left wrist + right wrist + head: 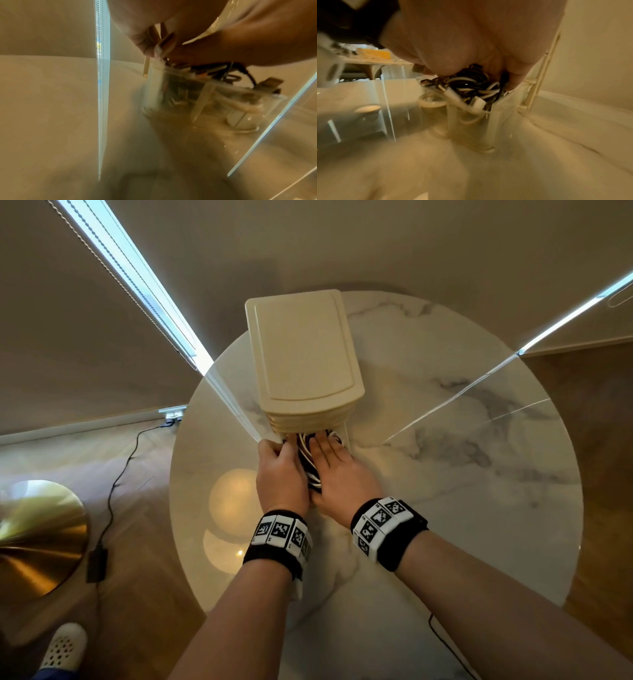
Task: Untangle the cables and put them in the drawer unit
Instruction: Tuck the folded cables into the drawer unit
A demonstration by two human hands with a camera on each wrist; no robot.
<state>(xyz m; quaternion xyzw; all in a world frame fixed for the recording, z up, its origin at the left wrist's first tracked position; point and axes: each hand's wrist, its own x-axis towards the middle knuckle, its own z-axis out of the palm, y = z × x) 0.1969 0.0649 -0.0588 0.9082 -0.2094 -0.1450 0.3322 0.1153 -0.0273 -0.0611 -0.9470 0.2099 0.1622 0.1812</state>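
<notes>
A cream drawer unit [303,350] stands on the round marble table [462,474]. Its bottom translucent drawer [171,94] is pulled out toward me and holds a bundle of black and white cables [310,470]. My left hand [279,470] is at the drawer's left front corner, its fingers curled over the rim. My right hand [337,463] lies flat on the bundle, fingers pointing into the unit. The right wrist view shows the cables [471,83] heaped under the palm [471,40], with white plugs at the drawer's [503,115] front. The hands hide most of the bundle.
A black cord with an adapter [97,563] runs over the wooden floor at left, beside a brass lamp base [37,539]. A foot in a white shoe [65,645] is at bottom left. Another thin black cord [445,642] hangs off the table's near edge.
</notes>
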